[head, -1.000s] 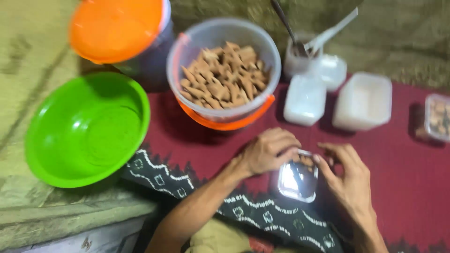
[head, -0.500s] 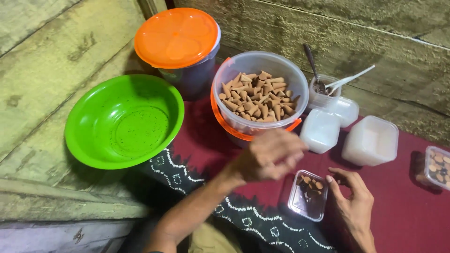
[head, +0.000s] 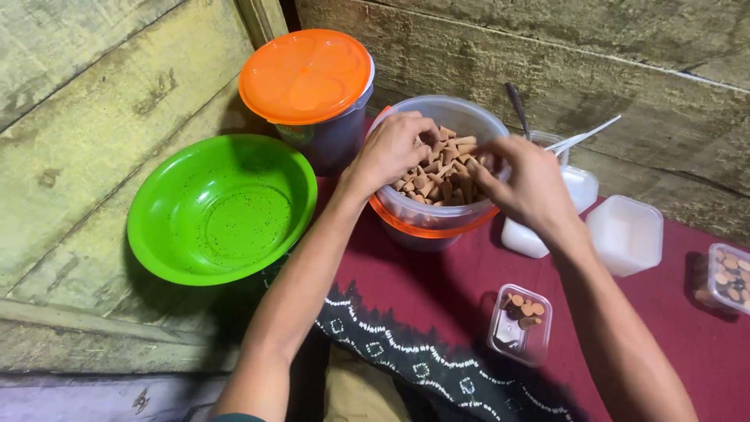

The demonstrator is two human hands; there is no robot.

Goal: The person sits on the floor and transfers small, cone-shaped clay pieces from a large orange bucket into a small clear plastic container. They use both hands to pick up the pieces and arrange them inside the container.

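Green bowl (head: 221,207) far left, orange-lidded tub (head: 312,94) behind; left hand (head: 393,148) & right hand (head: 525,184) both in clear tub (head: 437,207) of brown cone pieces (head: 440,176), fingers curled among them, actual hold can't tell; small clear box (head: 520,324) sits on red cloth (head: 437,281) nearer the person

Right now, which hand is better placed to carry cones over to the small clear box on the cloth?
Probably the right hand. Both hands are in the cone tub, but the small clear box lies under the right forearm; the left hand would have to cross over.
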